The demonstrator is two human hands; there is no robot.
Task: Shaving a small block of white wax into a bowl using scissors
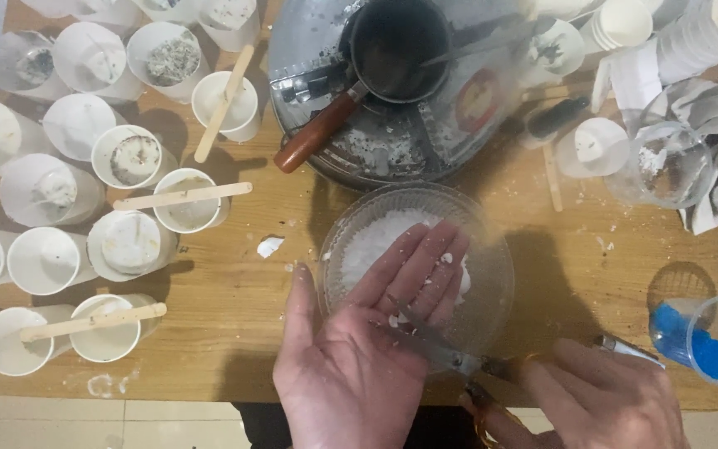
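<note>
Far to the left of the left hand (359,349): a crowd of white paper cups (47,259) on the wooden counter (234,299), thin-walled, round-mouthed. Some hold a pale set fill, some a grey speckled one. Flat wooden sticks (183,195) lie across several rims.

Just left of the fingertips: a small white flake (270,246), loose on the wood.

Left hand: open, palm up, fingers flat and together, grasping nothing. It lies over the near rim of a clear glass bowl (492,283). White crumbs stick to the fingers. Under and beyond the fingers the bowl holds a heap of white flakes (376,241), waxy-looking and irregular.

Beyond the bowl: a round metal tray (392,150), scuffed and dusted with white residue, carrying a small dark pot (396,50) with a reddish-brown handle.

Right hand (600,399): closed on the handles of metal scissors (446,353), blades lying across the left palm.

Step in hand, by my reading: scraping stuck flakes off the palm into the bowl. The next stroke calls for a shallow blade angle and light pressure, edge kept off the skin.

Right of the right hand: a clear cup (708,337) holding blue granular matter.
</note>
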